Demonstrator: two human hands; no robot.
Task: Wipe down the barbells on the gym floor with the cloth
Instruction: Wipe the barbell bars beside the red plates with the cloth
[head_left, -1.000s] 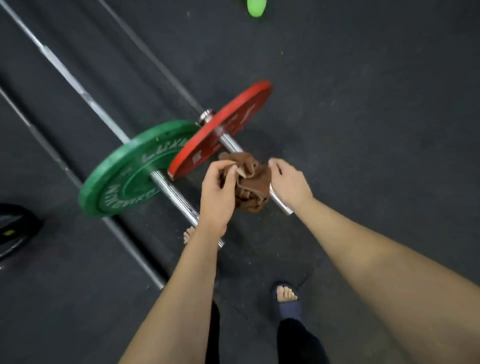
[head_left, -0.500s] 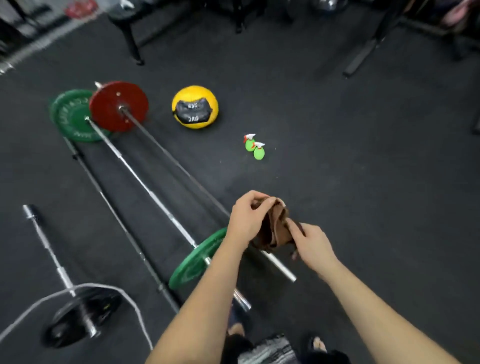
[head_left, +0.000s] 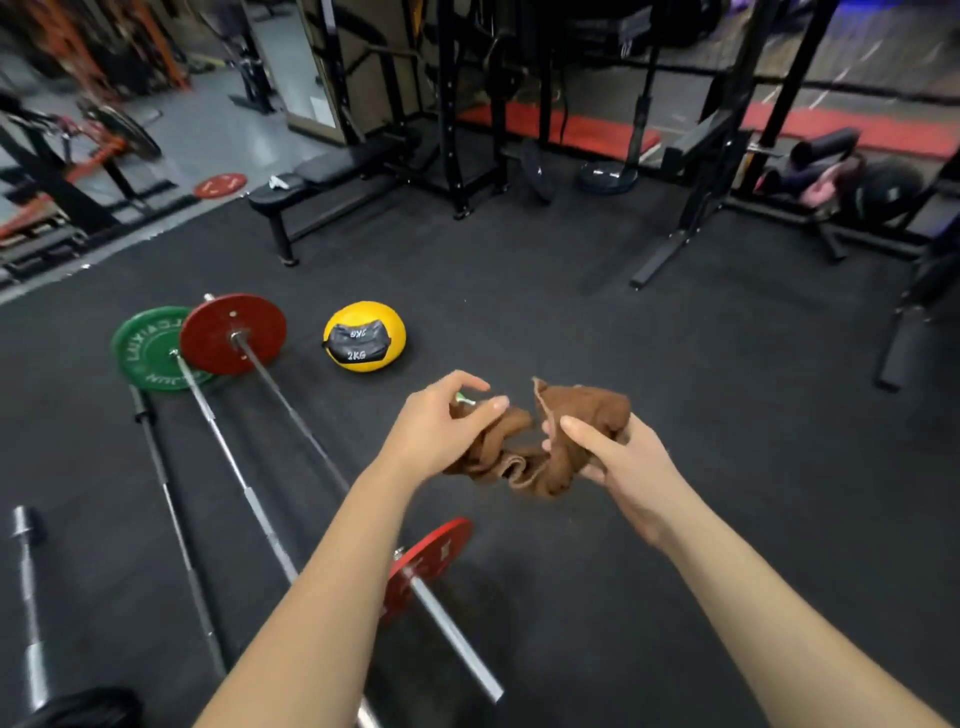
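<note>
A brown cloth (head_left: 524, 457) hangs crumpled between my two hands, well above the floor. My left hand (head_left: 441, 431) pinches its left end and my right hand (head_left: 618, 457) grips its right end. Below them a barbell with red plates (head_left: 431, 561) lies on the black floor, its steel sleeve (head_left: 457, 644) pointing toward me. Beside it lies a barbell with a green plate (head_left: 150, 348) at its far end, its near end hidden behind my left arm. A bare black bar (head_left: 171, 514) lies further left.
A yellow medicine ball (head_left: 363, 335) sits beyond the bars. Another bar with a black plate (head_left: 31, 613) lies at the lower left. A bench (head_left: 311, 182), black racks (head_left: 691, 218) and stored gear ring the far floor. A green spray bottle (head_left: 463, 399) peeks behind my left fingers.
My hands lifted the cloth off the red barbell's sleeve and pulled apart, spreading it. The camera tilted up from the floor to show the gym.
</note>
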